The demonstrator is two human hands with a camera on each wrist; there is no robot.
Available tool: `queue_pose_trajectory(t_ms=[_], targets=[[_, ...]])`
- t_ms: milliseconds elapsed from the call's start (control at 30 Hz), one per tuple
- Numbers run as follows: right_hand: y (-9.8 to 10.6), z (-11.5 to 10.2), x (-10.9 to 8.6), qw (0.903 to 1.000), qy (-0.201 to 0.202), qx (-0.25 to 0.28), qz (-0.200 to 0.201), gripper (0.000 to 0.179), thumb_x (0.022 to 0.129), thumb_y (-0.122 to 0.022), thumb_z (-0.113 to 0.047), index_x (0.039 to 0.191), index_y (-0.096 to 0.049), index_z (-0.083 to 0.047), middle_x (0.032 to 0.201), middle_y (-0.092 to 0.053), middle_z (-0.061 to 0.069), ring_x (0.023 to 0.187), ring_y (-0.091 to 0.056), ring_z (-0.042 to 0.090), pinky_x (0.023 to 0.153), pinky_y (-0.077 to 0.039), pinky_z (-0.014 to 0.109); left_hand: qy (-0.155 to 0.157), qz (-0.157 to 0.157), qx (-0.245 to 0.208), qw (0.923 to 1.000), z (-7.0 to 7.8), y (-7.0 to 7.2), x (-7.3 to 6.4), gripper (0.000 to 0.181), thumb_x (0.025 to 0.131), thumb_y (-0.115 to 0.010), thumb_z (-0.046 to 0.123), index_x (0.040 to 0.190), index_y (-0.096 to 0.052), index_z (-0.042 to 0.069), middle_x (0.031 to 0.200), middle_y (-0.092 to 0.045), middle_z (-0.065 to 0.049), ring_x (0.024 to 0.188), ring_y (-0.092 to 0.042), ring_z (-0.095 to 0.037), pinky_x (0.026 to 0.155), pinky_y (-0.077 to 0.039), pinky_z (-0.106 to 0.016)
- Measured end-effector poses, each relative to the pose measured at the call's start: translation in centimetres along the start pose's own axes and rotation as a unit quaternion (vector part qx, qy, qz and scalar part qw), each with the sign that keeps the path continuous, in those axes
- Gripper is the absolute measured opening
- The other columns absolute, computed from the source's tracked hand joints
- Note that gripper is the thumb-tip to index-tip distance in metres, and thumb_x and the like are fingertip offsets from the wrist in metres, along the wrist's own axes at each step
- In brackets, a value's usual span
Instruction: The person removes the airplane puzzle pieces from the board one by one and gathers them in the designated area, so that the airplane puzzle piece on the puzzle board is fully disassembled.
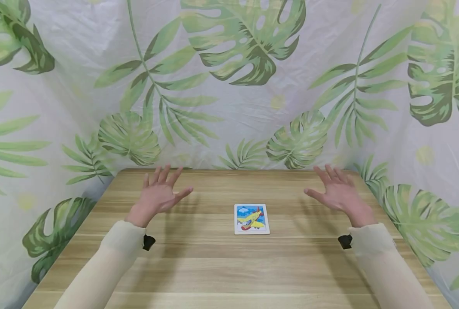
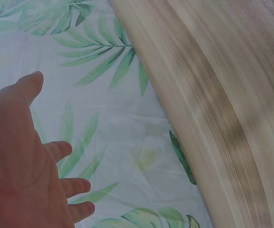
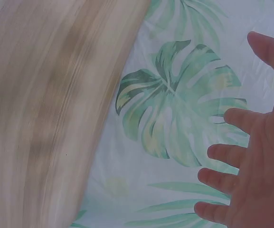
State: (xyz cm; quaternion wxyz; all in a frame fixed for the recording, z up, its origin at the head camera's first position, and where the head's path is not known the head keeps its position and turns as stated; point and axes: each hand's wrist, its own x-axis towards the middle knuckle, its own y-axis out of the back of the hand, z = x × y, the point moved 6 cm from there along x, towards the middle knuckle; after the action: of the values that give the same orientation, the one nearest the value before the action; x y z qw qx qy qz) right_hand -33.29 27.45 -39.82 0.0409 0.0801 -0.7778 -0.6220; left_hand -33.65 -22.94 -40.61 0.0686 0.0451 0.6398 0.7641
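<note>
A small white-framed picture puzzle (image 1: 251,219) lies flat on the wooden table, showing a yellow cartoon airplane with red parts against blue sky. To its left, my left hand (image 1: 157,195) is held up over the table, fingers spread and holding nothing. My right hand (image 1: 337,192) mirrors it on the other side, its fingers likewise spread with nothing in them. Both hands stand apart from the picture. In the left wrist view the left hand (image 2: 27,161) shows its open palm; the right wrist view shows the right hand (image 3: 260,156) with fingers stretched out.
The light wood table (image 1: 214,274) ends at a back edge against a white cloth (image 1: 237,124) printed with green leaves. That cloth also hangs along both sides. Dark wrist straps (image 1: 149,242) show at the cream sleeves (image 1: 105,262).
</note>
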Motion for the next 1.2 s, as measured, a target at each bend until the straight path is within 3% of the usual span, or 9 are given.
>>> queue_pose_trajectory(t_ms=[367,533,800,1200], targets=[[0.0,-0.5,0.2,0.9996,0.026,0.004,0.013,0.091,0.095,-0.042,-0.071,0.161,-0.016,-0.014,0.165,-0.01,0.029,0.151,-0.009,0.052,0.118,-0.012,0.07,-0.018,0.016,-0.017,0.9996,0.7,-0.1,-0.2,0.087,0.095,-0.035,0.075,0.162,-0.016,0.023,0.168,-0.009,-0.02,0.154,-0.004,-0.046,0.118,-0.007,-0.072],[0.1,-0.9,0.2,0.999,0.039,0.013,0.02,0.088,0.096,-0.045,-0.067,0.16,-0.019,-0.012,0.164,-0.015,0.03,0.149,-0.013,0.054,0.116,-0.016,0.072,-0.025,0.005,-0.023,0.9994,1.1,-0.3,-0.2,0.087,0.095,-0.033,0.075,0.162,-0.016,0.021,0.167,-0.009,-0.02,0.154,-0.004,-0.045,0.118,-0.01,-0.073],[-0.2,-1.1,0.4,0.9975,0.054,0.035,0.029,0.085,0.097,-0.047,-0.064,0.16,-0.021,-0.013,0.163,-0.02,0.028,0.147,-0.018,0.055,0.111,-0.024,0.076,-0.041,0.014,-0.023,0.9988,1.8,-0.3,-0.5,0.084,0.097,-0.033,0.072,0.161,-0.02,0.02,0.166,-0.017,-0.022,0.152,-0.013,-0.048,0.117,-0.014,-0.073],[-0.2,-1.7,0.3,0.9942,0.074,0.066,0.042,0.078,0.098,-0.053,-0.054,0.157,-0.029,-0.008,0.16,-0.03,0.025,0.143,-0.029,0.054,0.111,-0.03,0.071,-0.054,0.017,-0.026,0.998,2.5,-1.0,-0.6,0.085,0.095,-0.034,0.074,0.159,-0.027,0.018,0.163,-0.026,-0.02,0.15,-0.02,-0.046,0.117,-0.021,-0.07]])
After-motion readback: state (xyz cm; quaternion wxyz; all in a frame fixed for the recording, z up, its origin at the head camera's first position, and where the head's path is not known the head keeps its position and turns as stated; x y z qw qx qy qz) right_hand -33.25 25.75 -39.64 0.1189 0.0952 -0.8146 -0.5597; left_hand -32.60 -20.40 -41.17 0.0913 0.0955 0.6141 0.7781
